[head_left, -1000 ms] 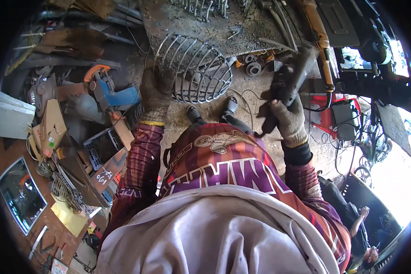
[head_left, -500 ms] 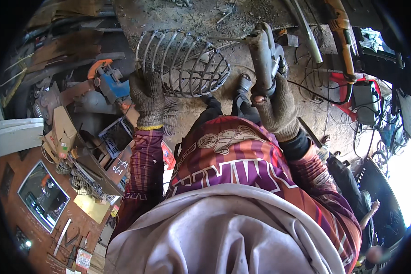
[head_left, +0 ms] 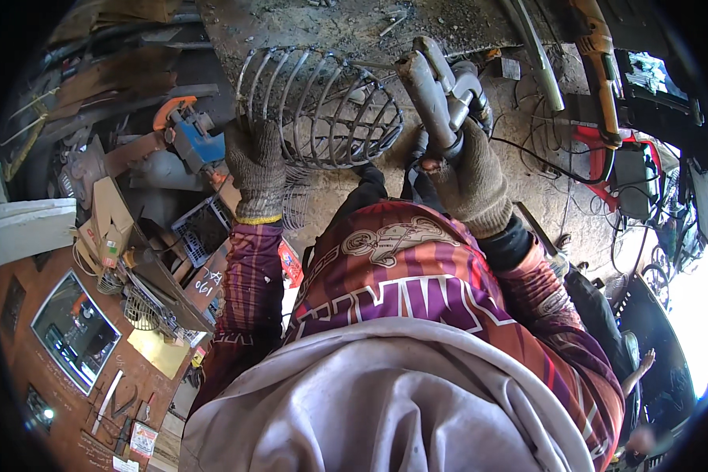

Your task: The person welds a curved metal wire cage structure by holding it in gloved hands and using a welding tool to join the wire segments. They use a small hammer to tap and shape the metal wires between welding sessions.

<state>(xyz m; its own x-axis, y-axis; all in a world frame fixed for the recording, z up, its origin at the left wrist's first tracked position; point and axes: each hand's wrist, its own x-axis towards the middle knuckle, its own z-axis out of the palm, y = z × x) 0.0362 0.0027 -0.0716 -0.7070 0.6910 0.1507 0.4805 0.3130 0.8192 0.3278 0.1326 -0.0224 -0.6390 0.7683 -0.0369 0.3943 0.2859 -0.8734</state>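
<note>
Fingers (head_left: 253,161) round wire cage (head_left: 322,106) rim

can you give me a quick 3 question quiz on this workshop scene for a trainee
1. True or false: both hands wear knit work gloves.
2. Which hand grips the wire cage? A) the left hand B) the right hand C) neither
3. Fill in: the right hand holds a grey ____ -shaped tool, pointing up beside the cage.

Key
1. True: grey gloves show on both hands.
2. A: the left hand holds the cage at its left rim, on the dirty metal bench.
3. Handle or bar: a long grey grip with a cable running off to the right; what kind of tool it is cannot be told for sure.
</note>
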